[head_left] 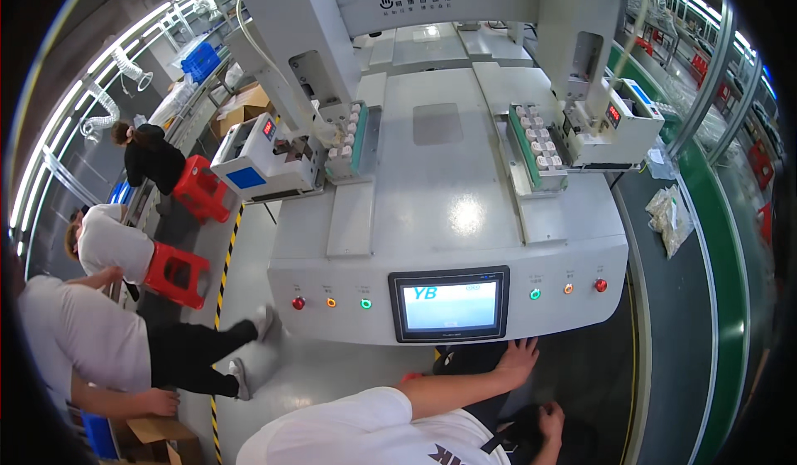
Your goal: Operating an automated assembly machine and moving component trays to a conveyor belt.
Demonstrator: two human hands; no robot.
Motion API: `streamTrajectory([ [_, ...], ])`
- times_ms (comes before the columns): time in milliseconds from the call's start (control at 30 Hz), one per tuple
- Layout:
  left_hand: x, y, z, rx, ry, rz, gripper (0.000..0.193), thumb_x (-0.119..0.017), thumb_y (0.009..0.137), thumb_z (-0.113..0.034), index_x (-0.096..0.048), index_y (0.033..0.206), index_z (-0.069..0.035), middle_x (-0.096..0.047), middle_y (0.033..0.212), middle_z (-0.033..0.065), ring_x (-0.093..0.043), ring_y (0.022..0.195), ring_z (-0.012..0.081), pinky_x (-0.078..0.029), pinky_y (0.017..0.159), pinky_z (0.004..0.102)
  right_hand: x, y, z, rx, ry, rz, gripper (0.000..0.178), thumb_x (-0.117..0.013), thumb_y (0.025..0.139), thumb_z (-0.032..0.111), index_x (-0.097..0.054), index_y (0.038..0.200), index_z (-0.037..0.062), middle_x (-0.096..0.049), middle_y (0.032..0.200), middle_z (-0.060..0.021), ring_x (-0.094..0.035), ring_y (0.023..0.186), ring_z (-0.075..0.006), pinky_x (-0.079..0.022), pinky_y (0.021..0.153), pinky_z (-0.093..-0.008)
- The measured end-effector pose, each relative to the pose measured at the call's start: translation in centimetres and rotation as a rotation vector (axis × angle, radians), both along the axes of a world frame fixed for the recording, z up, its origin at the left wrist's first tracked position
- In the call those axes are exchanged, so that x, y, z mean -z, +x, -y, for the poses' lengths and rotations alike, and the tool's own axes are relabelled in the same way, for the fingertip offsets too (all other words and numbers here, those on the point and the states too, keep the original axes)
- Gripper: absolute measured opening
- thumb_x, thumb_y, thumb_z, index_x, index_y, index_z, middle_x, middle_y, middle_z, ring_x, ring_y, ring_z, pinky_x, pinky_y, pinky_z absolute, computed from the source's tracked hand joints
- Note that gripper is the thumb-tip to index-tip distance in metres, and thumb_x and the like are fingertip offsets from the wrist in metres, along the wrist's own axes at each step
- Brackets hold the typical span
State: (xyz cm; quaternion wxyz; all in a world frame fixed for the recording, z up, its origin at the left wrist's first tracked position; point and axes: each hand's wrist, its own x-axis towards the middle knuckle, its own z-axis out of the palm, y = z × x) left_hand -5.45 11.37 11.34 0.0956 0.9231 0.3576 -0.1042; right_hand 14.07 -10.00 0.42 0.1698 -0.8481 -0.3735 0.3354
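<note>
My left hand [519, 360] is stretched out just under the front edge of a white machine [432, 191], fingers spread, with nothing seen in it. My right hand [550, 423] hangs lower, in shadow near my lap, with its fingers curled; what they hold, if anything, is hidden. Above my left hand, the machine's front panel carries a lit touchscreen [450, 304]. A red button [600, 286] sits at the panel's right, beside orange and green ones. On top stand a left green tray [359, 141] and a right green tray [531, 145], both bearing small white pieces.
White feeder units, left [266, 162] and right [623, 124], flank the trays. A green conveyor [726, 299] runs along the right, beside a clear plastic bag [669, 218]. On the left are several people, red stools [176, 274], a cardboard box [162, 436] and a striped floor line [224, 278].
</note>
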Motion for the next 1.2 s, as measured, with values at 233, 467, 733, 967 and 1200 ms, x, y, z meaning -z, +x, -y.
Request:
streamTrajectory([
  [233,0.4,1.0,-0.3,0.091,0.133,0.062,0.035,-0.058,0.091,-0.019,-0.073,0.118,-0.001,-0.068,0.123,0.0228,-0.062,0.122,0.0386,-0.048,0.102,0.0562,-3.4,-1.3,1.0,0.073,0.032,-0.016,0.039,-0.067,0.096,0.033,-0.073,0.122,0.0036,-0.075,0.117,-0.0224,-0.071,0.112,-0.0394,-0.056,0.096,-0.0472],
  [467,-0.4,1.8,-1.0,0.109,0.177,-0.149,0.061,-0.071,0.083,-0.042,-0.066,0.137,-0.014,-0.037,0.167,0.0211,-0.023,0.159,0.0423,-0.018,0.124,0.0691,-12.5,-1.8,-0.6,0.162,0.146,0.099,0.031,-0.062,0.092,0.021,-0.068,0.117,0.0031,-0.074,0.109,-0.0234,-0.071,0.108,-0.0447,-0.058,0.092,-0.0541],
  [733,2.5,5.6,1.5,0.405,0.22,-0.357,0.06,-0.071,0.084,-0.046,-0.069,0.134,-0.013,-0.057,0.15,0.0187,-0.031,0.152,0.0502,-0.025,0.113,0.0811,-22.2,-5.0,12.0,0.338,0.228,0.481,0.024,-0.07,0.093,0.021,-0.066,0.108,0.0025,-0.071,0.1,-0.0173,-0.071,0.1,-0.0383,-0.057,0.088,-0.0497],
  [967,2.8,6.6,0.1,0.36,0.269,-0.307,0.054,-0.066,0.086,-0.05,-0.076,0.123,-0.013,-0.068,0.138,0.0164,-0.054,0.136,0.0423,-0.028,0.109,0.0796,-29.5,-9.8,20.1,0.534,0.193,0.771,0.024,-0.072,0.092,0.024,-0.064,0.102,0.0046,-0.067,0.098,-0.0121,-0.068,0.097,-0.0327,-0.054,0.086,-0.0446],
  [1200,3.7,7.6,-0.3,0.364,0.177,-0.267,0.051,-0.066,0.085,-0.049,-0.077,0.121,-0.014,-0.068,0.139,0.0158,-0.054,0.136,0.0421,-0.028,0.11,0.0785,-31.0,-11.9,25.6,0.708,0.056,0.829,0.024,-0.07,0.095,0.026,-0.065,0.105,0.0051,-0.067,0.098,-0.0111,-0.067,0.097,-0.0307,-0.054,0.087,-0.0431],
])
